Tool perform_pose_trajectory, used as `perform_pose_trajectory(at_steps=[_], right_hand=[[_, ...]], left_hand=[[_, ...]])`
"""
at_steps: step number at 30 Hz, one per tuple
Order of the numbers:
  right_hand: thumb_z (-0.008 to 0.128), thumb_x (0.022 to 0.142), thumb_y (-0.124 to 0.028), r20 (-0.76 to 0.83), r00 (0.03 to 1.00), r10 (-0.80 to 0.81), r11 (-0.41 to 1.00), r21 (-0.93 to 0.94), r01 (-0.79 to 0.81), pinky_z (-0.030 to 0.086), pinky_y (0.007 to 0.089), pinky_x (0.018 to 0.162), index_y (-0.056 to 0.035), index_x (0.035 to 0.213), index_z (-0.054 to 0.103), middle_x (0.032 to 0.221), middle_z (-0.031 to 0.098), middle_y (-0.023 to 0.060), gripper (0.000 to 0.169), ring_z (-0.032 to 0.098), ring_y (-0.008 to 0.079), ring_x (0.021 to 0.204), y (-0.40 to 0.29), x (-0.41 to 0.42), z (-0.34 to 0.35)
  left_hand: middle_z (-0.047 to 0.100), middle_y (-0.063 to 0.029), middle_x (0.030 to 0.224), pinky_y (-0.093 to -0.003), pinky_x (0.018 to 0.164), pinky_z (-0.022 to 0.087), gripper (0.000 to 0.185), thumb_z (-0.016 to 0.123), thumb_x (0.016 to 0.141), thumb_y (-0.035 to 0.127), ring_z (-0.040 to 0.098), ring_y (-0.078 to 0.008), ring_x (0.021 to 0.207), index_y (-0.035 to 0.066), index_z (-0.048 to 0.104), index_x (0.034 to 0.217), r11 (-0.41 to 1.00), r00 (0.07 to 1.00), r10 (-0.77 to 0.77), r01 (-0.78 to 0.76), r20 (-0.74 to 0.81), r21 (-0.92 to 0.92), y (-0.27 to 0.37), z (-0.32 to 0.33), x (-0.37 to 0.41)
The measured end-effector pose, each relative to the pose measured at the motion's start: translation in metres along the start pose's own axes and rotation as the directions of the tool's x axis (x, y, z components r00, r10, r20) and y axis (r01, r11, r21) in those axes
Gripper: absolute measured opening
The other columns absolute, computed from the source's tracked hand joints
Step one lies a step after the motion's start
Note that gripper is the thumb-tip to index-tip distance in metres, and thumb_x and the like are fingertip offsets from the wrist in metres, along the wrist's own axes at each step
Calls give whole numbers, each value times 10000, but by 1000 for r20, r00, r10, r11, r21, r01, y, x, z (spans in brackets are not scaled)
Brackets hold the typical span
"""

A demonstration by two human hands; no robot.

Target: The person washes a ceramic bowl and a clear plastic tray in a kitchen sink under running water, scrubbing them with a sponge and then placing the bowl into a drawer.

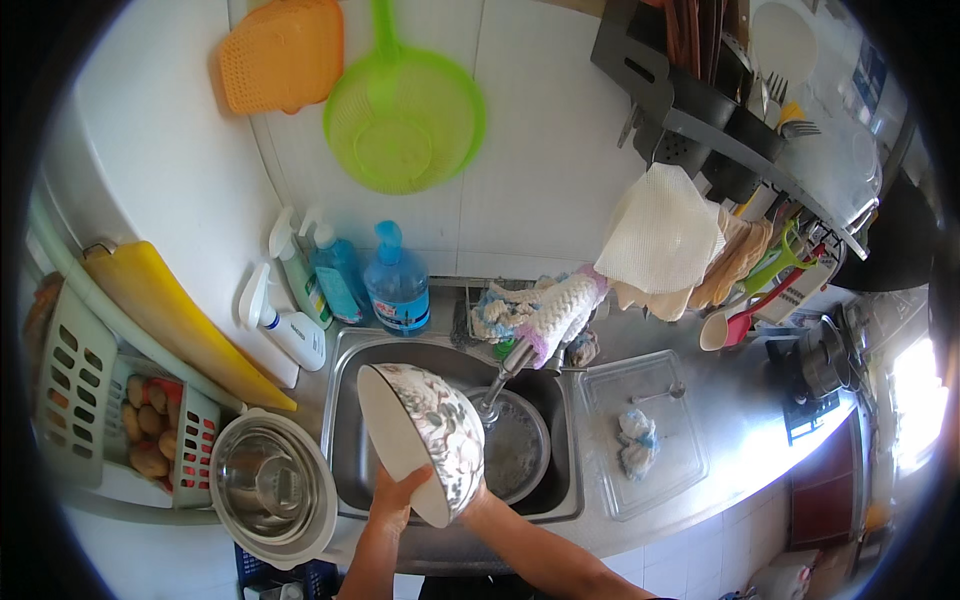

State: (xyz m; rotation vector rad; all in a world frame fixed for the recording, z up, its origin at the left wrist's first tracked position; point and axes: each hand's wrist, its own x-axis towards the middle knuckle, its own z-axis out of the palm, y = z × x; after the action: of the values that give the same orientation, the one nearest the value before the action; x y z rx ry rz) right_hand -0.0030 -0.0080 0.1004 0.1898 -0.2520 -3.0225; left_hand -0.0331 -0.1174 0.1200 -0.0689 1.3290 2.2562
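A large white bowl with a flower pattern (448, 427) is tilted on its side over the stainless steel sink (349, 390), its open mouth facing left. My left hand (396, 491) grips the lower rim, thumb over the edge. Against the bowl's underside rests my right hand (475, 501), its fingers mostly hidden behind the bowl. Just right of the bowl, the metal faucet (510, 369) points down into the sink. Beneath it sits a round metal basin (536, 450) holding cloudy, sudsy water. A crocheted cloth (559, 319) drapes over the faucet.
Nested metal bowls (281, 480) stand left of the sink, near a basket of potatoes (154, 427). Blue soap bottles (397, 289) and spray bottles (296, 337) line the back. At right lies a clear tray (667, 480) with a crumpled cloth (637, 444). A utensil rack (712, 120) overhangs the counter.
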Motion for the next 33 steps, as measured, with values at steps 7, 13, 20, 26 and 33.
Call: perform_pose_trajectory(at_steps=[7,13,20,26,33], right_hand=[[280,927,-332,-72,953,-296,491,-867,87,382,360,941,-52,1263,393,1248,473,101,452,478,245,1108,25,-28,45],[290,949,-287,93,781,-618,106,-974,199,279,307,998,-12,1288,350,1284,415,138,441,398,251,1179,22,-25,84],[262,960,-303,44,979,-200,479,-867,136,275,294,1000,12,1315,294,1300,383,138,476,400,204,1171,-9,7,73],[337,952,-200,304,839,-452,22,-936,351,243,315,1012,57,1236,389,1255,427,162,387,381,219,1180,7,-15,56],[369,944,-296,-73,916,-394,236,-972,24,362,244,846,40,1123,498,1053,539,80,402,470,104,926,2,-18,17]], left_hand=[[543,-111,1060,-378,830,476,557,632,692,-18,559,-242,965,36,420,1204,974,1000,17,-22,-24,-224,-24,-25,6],[570,-91,1007,-348,774,498,495,648,677,-11,589,-226,885,29,477,1140,962,993,53,-79,-105,-260,-14,-30,-8],[568,-128,1068,-322,772,518,473,618,707,0,594,-237,927,23,470,1156,897,984,-178,172,23,-408,-28,-39,-27],[541,-148,1126,-377,814,502,504,596,734,12,578,-254,978,-5,423,1206,713,946,-287,317,152,-625,-57,-47,-20],[588,-135,1059,-391,707,552,292,483,824,90,608,-251,921,31,509,1109,797,938,-345,280,-23,-535,-33,-49,-27]])
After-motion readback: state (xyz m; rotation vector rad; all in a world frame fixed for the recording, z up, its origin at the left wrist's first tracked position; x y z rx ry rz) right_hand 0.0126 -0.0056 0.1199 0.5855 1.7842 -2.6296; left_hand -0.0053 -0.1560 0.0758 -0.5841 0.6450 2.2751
